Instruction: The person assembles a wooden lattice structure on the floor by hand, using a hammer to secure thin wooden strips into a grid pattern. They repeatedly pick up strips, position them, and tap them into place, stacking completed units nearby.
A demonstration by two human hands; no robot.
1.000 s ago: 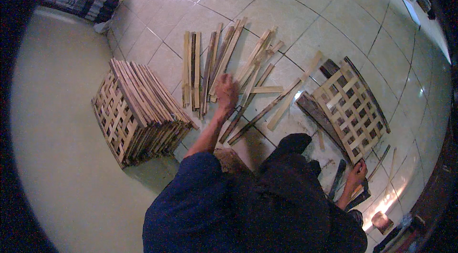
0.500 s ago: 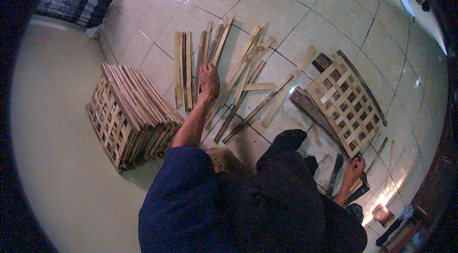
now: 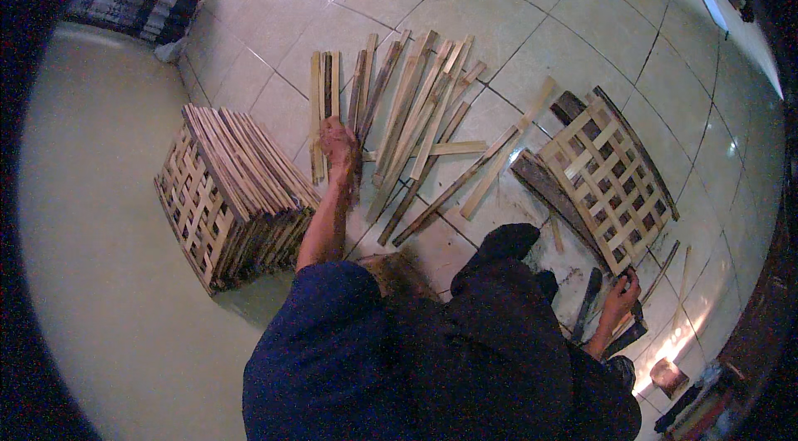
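Flat bamboo strips [image 3: 406, 108] lie fanned out on the tiled floor ahead of me. My left hand [image 3: 338, 146] is at the lower part of the leftmost bunch of strips [image 3: 316, 96], fingers curled down around them; how many it grips is hidden. A woven bamboo panel [image 3: 611, 179] with open square gaps lies at the right, tilted, with dark wood pieces [image 3: 553, 196] at its left edge. Beside the panel's near corner is my right hand [image 3: 619, 300], its fingers curled closed. What they hold, if anything, I cannot make out.
A thick stack of similar woven panels [image 3: 241, 192] stands at the left, close to my left forearm. A wooden block [image 3: 386, 273] sits by my knee. Dark pieces [image 3: 588, 304] and a small brownish block [image 3: 667, 376] lie near the right hand.
My left hand has moved left from the middle strips to the leftmost bunch. Some middle strips now lie farther right, spread beside the others. My right hand has stayed by the panel's corner.
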